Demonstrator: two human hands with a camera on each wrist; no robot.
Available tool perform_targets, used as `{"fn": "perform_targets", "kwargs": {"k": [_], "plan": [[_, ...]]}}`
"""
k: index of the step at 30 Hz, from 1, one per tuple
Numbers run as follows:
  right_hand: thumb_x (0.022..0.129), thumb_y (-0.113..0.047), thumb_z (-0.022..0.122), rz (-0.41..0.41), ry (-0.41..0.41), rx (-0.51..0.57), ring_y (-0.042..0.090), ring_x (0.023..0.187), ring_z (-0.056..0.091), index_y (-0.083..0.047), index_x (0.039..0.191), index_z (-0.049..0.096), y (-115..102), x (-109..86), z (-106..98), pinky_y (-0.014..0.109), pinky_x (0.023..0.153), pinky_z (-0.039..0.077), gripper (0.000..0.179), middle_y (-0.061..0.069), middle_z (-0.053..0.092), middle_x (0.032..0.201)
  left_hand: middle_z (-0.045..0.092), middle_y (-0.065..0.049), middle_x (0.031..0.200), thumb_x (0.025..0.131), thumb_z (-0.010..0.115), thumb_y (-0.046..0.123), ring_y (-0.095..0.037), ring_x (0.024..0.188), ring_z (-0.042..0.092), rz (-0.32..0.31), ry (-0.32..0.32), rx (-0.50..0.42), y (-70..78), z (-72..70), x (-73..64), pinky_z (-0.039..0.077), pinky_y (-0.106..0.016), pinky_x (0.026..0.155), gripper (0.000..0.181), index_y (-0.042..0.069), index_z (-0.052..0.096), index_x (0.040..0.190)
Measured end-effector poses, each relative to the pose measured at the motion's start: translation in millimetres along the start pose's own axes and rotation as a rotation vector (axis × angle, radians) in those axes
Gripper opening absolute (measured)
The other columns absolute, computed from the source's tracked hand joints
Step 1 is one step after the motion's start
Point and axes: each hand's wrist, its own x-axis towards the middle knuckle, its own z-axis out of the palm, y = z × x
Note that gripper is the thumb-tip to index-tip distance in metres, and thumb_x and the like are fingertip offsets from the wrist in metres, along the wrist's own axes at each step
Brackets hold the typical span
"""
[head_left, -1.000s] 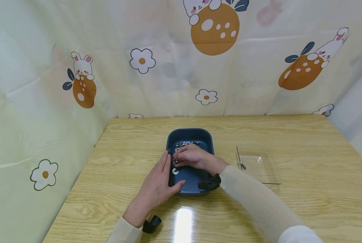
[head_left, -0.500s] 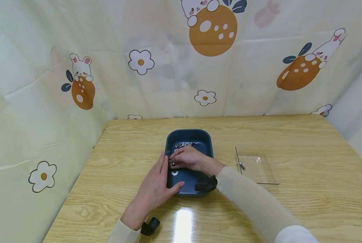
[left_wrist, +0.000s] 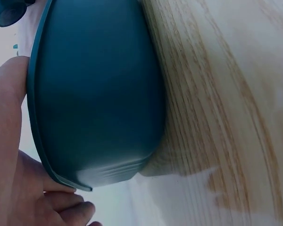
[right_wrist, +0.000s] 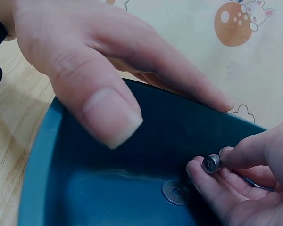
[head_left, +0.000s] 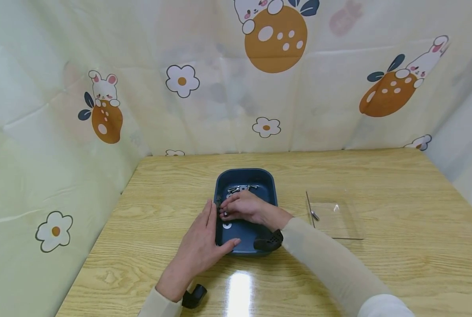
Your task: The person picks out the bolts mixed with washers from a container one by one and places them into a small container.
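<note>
The right hand (head_left: 248, 208) is inside the blue tray (head_left: 246, 176), its fingers curled and pinching a small metal bolt (right_wrist: 210, 164) between the tips, close to the tray's left wall; the bolt's round head shows, but the shaft is largely hidden by the fingers. The left hand (head_left: 201, 235) has straight fingers laid along the left rim and the thumb spread inward over the near end; it holds no loose part. Principal risk, in this inspector's judgement: the bolt is short and smooth, and the hold covers little of it, so a slight roll of the fingertips could drop it to the tray floor. A second risk is the tray sliding or tipping should the left hand press unevenly on one side. A loose washer (right_wrist: 169, 193) lies flat just beside the right hand and could be knocked aside; its thinness would likely make it awkward to lift. More bolts (head_left: 239, 189) lie jumbled at the far end, partly screened by the right hand. The left hand and the tray's wall limit room for the fingers. Well to the right on the wooden table (head_left: 410, 211), a clear plate (head_left: 338, 221) lies with loose hardware (head_left: 314, 215) at its left edge; its transparency makes it easy to catch with the right sleeve (head_left: 331, 259).
</note>
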Motion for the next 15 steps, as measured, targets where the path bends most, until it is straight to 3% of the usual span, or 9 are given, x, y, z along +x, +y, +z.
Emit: {"fn": "perform_targets", "kwargs": {"k": [15], "plan": [[0.097, 0.004, 0.054, -0.027, -0.027, -0.014, 0.022, 0.097, 0.071, 0.015, 0.127, 0.057, -14.3, -18.7, -16.8, 0.038, 0.095, 0.057, 0.033, 0.033, 0.059, 0.127, 0.008, -0.013, 0.168, 0.085, 0.051, 0.078, -0.030, 0.151, 0.026, -0.002, 0.002, 0.019, 6.5, -7.6, -0.5, 0.031, -0.045, 0.121, 0.111, 0.003, 0.015, 0.158]]}}
